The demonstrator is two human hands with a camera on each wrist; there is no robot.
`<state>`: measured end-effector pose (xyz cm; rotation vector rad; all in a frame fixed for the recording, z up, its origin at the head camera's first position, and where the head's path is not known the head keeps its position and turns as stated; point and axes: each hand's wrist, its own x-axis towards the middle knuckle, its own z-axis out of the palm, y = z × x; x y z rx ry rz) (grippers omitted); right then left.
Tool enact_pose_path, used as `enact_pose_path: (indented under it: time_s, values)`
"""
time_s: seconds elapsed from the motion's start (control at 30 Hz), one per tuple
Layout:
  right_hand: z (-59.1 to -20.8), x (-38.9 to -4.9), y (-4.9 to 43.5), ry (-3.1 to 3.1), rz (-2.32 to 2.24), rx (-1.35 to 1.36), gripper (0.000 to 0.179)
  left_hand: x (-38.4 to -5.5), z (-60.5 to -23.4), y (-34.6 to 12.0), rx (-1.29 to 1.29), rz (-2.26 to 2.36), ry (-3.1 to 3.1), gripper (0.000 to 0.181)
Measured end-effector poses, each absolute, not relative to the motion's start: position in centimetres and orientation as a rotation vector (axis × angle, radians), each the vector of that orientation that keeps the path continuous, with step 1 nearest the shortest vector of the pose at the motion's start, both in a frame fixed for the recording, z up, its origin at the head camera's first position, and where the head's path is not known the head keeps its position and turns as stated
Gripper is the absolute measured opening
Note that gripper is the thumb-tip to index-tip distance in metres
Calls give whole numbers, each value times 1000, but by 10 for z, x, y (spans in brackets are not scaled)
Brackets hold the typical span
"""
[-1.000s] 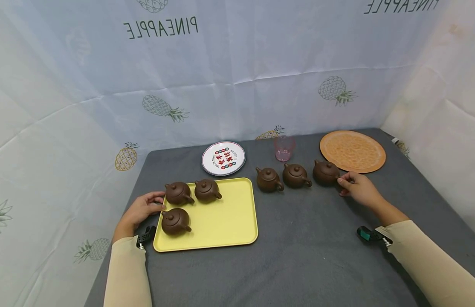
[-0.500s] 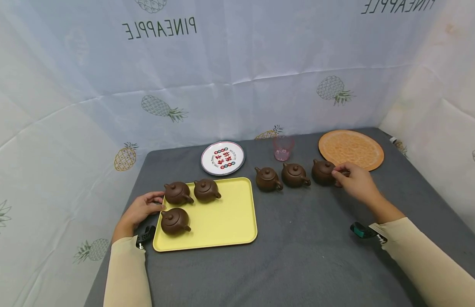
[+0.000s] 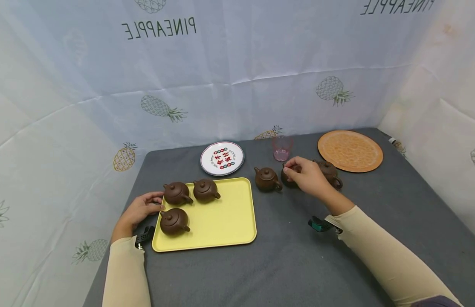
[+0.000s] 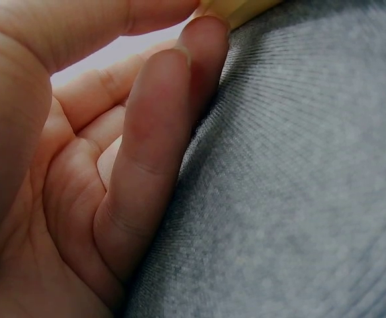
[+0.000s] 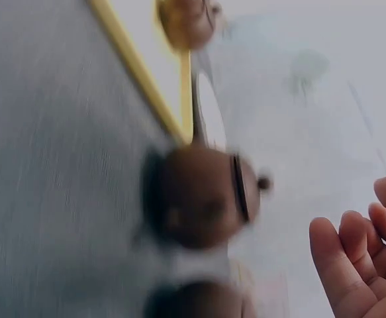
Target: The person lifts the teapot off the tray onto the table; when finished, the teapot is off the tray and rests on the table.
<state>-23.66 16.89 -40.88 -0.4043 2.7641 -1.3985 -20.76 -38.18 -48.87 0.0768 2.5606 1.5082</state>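
Observation:
My left hand (image 3: 140, 209) holds the left rim of a yellow tray (image 3: 222, 232); its thumb meets the rim in the left wrist view. On this tray sit three brown teapots, one at the back corner (image 3: 177, 193), another beside it (image 3: 206, 190), and a third nearer the front (image 3: 174, 221). Right of the tray stands a row of three more: a near teapot (image 3: 266, 179), a middle teapot (image 3: 288, 177) and a far teapot (image 3: 329, 171). My right hand (image 3: 308, 177) hovers over the row, partly covering the last two. Its loosely bent fingers (image 5: 325, 242) hold nothing in the right wrist view.
Behind the tray lies a white plate (image 3: 222, 158) with red print. A pink clear cup (image 3: 282, 149) stands behind the teapot row. At the back right is a round orange-brown mat (image 3: 350, 151). Grey cloth (image 3: 283, 264) covers the table, and a pineapple-print curtain (image 3: 237, 102) hangs behind.
My right hand has left the far teapot's handle and moved leftward over the row to the middle teapot. The far teapot stays about where it was. My left hand keeps its place on the tray.

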Motion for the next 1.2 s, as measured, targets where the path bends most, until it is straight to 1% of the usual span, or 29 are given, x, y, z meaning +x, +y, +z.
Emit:
enact_pose_path:
  time_s: [0.2,0.43,0.6,0.7,0.9,1.1,1.2]
  values:
    - [-415,-233,121,2652,-1457,-528,15,-205,-484,-379,88,1519,2556,61]
    - [-434,-230,75,2576,-1392,-633,13,-205,-487,-380,89,1530,2540,62]
    - [-448,-234,48,2533,-1371,-668,6,-207,-490,-382,89,1542,2536,61]
    - [-459,-240,34,2521,-1367,-678,6,-207,-489,-381,84,1545,2531,61]
    - [-475,-249,14,2483,-1387,-683,10,-208,-490,-382,80,1537,2531,63]
    - [-477,-251,-3,2450,-1417,-634,21,-208,-489,-382,87,1536,2536,62]
    - [-476,-253,-11,2409,-1429,-598,23,-207,-487,-381,95,1538,2534,62]
